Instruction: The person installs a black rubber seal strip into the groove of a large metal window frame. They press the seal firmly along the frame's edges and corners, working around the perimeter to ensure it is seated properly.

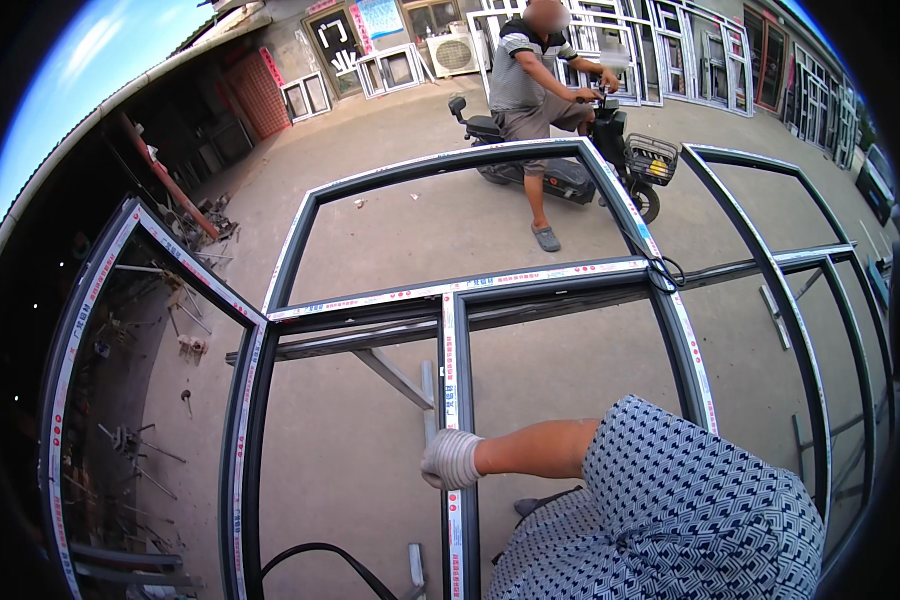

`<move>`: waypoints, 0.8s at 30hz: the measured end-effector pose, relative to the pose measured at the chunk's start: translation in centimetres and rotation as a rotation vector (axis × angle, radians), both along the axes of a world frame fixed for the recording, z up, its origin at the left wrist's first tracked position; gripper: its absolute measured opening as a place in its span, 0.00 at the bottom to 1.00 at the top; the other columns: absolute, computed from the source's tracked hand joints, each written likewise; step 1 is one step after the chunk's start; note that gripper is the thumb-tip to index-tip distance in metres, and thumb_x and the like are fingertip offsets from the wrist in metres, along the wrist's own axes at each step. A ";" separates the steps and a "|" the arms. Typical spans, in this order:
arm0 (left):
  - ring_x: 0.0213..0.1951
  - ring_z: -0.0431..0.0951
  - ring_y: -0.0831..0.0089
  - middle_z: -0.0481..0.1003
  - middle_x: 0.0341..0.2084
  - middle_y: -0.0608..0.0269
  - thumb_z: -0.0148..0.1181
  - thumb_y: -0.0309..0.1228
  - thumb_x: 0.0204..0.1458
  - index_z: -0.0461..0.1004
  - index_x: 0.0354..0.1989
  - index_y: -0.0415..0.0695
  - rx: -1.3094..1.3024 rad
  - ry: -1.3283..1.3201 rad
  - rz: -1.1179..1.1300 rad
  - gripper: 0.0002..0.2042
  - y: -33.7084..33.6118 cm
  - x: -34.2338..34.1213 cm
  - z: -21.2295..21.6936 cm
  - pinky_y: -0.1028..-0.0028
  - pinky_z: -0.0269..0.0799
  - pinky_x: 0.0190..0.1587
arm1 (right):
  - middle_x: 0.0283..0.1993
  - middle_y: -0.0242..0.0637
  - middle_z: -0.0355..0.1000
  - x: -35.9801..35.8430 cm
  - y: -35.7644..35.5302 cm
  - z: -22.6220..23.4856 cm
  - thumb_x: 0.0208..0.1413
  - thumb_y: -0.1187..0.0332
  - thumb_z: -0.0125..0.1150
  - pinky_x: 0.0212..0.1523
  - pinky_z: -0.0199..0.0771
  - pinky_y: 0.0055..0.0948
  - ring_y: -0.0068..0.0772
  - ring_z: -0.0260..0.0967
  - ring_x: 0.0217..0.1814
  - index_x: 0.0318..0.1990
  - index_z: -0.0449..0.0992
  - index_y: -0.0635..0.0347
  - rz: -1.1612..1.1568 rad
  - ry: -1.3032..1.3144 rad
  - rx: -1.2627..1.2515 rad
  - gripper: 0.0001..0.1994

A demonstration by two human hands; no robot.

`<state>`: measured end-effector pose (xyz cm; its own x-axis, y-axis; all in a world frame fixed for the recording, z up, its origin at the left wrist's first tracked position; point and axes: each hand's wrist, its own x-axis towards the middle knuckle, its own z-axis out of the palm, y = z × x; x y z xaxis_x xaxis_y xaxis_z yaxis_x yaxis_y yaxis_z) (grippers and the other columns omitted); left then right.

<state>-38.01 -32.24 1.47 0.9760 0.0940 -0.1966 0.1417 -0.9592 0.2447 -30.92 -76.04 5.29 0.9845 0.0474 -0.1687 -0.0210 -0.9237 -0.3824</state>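
The gloved hand (452,458), right by the look of the arm, has its grip closed round the grey window frame's (456,370) upright centre bar; the other hand is unseen.

Window frame (457,390): dark grey metal, smooth, faint sheen, strips of white protective tape printed red along its bars; glove on the right hand (450,458): white knitted cloth, ribbed, matt; near sleeve (690,510): thin woven cloth, navy with small white pattern; ground (370,450): grey concrete, rough, dusty, matt; far scooter (570,170): dark glossy plastic, wire basket.
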 end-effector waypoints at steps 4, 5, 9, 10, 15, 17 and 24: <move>0.41 0.79 0.33 0.79 0.33 0.32 0.45 0.59 0.64 0.83 0.39 0.35 0.015 0.191 -0.019 0.34 -2.9 0.4 5.5 0.44 0.73 0.44 | 0.29 0.47 0.79 -0.2 -0.1 -0.3 0.55 0.61 0.53 0.40 0.78 0.49 0.54 0.79 0.34 0.28 0.82 0.59 -0.012 -0.018 0.007 0.14; 0.41 0.79 0.32 0.79 0.33 0.31 0.45 0.60 0.64 0.83 0.40 0.36 0.022 0.185 -0.005 0.34 -2.8 0.4 5.3 0.44 0.73 0.44 | 0.29 0.47 0.79 -0.2 -0.2 -0.5 0.55 0.61 0.53 0.39 0.78 0.49 0.54 0.79 0.34 0.28 0.82 0.59 -0.019 -0.034 0.013 0.14; 0.41 0.79 0.32 0.79 0.34 0.31 0.44 0.61 0.63 0.83 0.40 0.37 0.051 0.156 0.058 0.35 -1.2 0.5 2.4 0.43 0.72 0.45 | 0.29 0.47 0.79 0.0 0.0 -0.6 0.55 0.61 0.53 0.39 0.78 0.49 0.54 0.79 0.34 0.28 0.83 0.59 -0.018 -0.036 0.014 0.14; 0.41 0.79 0.32 0.79 0.34 0.31 0.44 0.62 0.63 0.83 0.41 0.37 0.060 0.150 0.074 0.35 -0.8 0.5 1.8 0.43 0.72 0.46 | 0.29 0.47 0.79 -0.1 0.0 -0.6 0.55 0.61 0.53 0.39 0.78 0.49 0.54 0.79 0.34 0.29 0.83 0.59 -0.022 -0.038 0.017 0.14; 0.39 0.79 0.37 0.79 0.40 0.38 0.46 0.55 0.66 0.76 0.55 0.44 0.009 0.003 -0.236 0.27 1.1 -0.1 0.0 0.45 0.74 0.41 | 0.28 0.46 0.80 0.2 -0.1 -0.3 0.53 0.62 0.54 0.39 0.78 0.49 0.53 0.79 0.33 0.29 0.83 0.57 0.004 0.024 -0.008 0.13; 0.40 0.79 0.38 0.79 0.43 0.39 0.46 0.52 0.68 0.72 0.61 0.46 0.006 0.072 -0.233 0.25 0.9 -0.5 1.2 0.47 0.74 0.40 | 0.28 0.45 0.79 0.3 -0.4 -0.8 0.53 0.62 0.54 0.39 0.78 0.49 0.53 0.79 0.33 0.29 0.83 0.56 0.011 0.030 0.000 0.13; 0.39 0.77 0.36 0.78 0.37 0.33 0.45 0.51 0.69 0.77 0.51 0.36 -0.125 0.210 0.062 0.27 -4.3 0.2 7.1 0.48 0.72 0.41 | 0.29 0.46 0.80 0.3 0.0 0.0 0.54 0.62 0.54 0.39 0.78 0.47 0.52 0.80 0.34 0.30 0.83 0.57 -0.009 0.019 -0.013 0.13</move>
